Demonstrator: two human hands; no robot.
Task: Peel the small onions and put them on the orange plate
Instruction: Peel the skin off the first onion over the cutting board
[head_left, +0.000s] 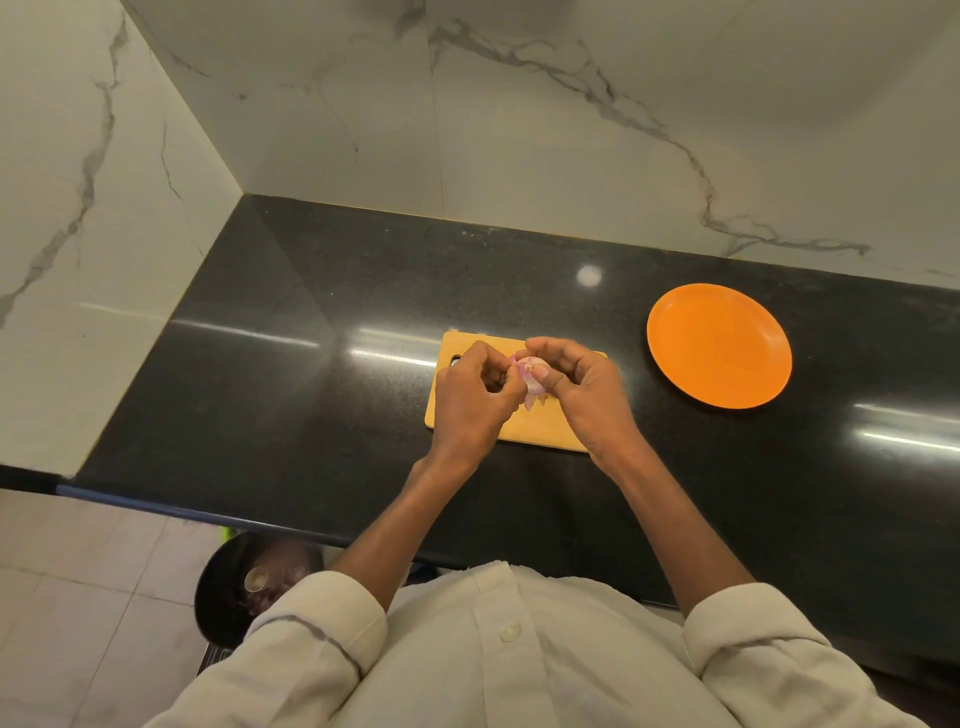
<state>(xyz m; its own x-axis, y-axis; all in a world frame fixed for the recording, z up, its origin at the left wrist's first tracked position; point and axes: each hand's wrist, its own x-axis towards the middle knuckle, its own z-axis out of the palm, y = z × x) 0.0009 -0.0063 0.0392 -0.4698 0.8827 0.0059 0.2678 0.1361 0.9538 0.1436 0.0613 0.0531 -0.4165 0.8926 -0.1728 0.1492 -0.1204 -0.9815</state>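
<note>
A small pale pink onion (531, 375) is held above a wooden cutting board (524, 428). My right hand (584, 392) grips the onion with thumb and fingers. My left hand (475, 395) pinches a strip of purple skin at the onion's left side. Loose skin hangs below the onion. The orange plate (719, 345) lies on the black counter to the right of the board, with nothing on it. No other onions are in view on the counter.
The black stone counter (311, 374) runs into a corner of marble walls at the left and back. On the floor below the counter's front edge stands a dark bin (228, 587) holding peels. Bare counter lies left of the board.
</note>
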